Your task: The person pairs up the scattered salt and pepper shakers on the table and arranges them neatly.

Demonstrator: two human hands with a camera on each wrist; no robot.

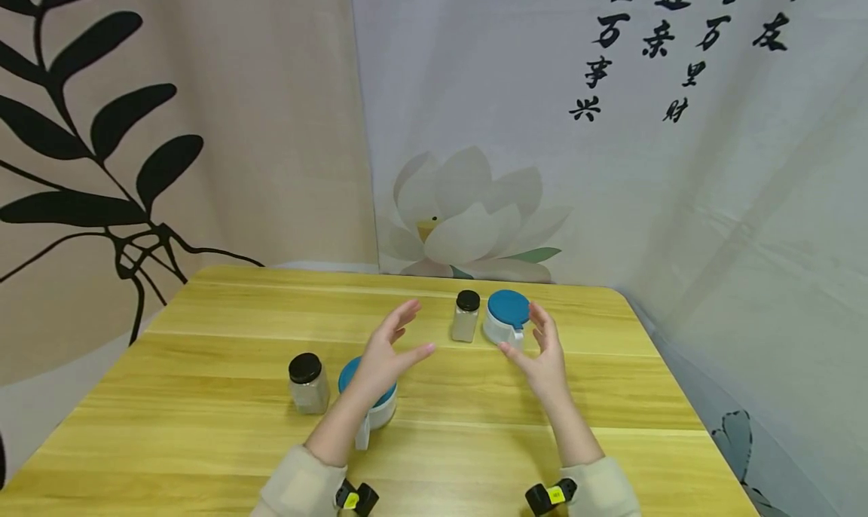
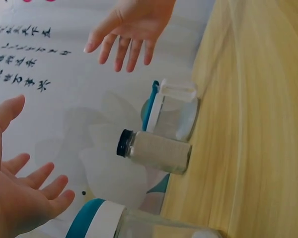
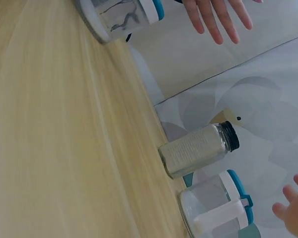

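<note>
Your L hand (image 1: 388,359) hangs above the front jug (image 1: 385,414) (blue lid), thumb & fingers apart; a blk-capped jar (image 1: 309,385) stands just L of that jug. Your R hand (image 1: 545,355), thumb & fingers also apart, is nr the far jug (image 1: 505,317), w/ the slimmer jar (image 1: 465,319) just to its L. All 4 upright on the wood tabletop (image 1: 488,411).

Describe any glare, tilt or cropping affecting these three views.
Head view: level, with a soft pale sheen on the near part of the wooden table; left wrist: scene turned on its side, a blue-lidded jug cut off at the bottom; right wrist: also sideways, the left hand cropped by the top edge, the right hand by the right.
</note>
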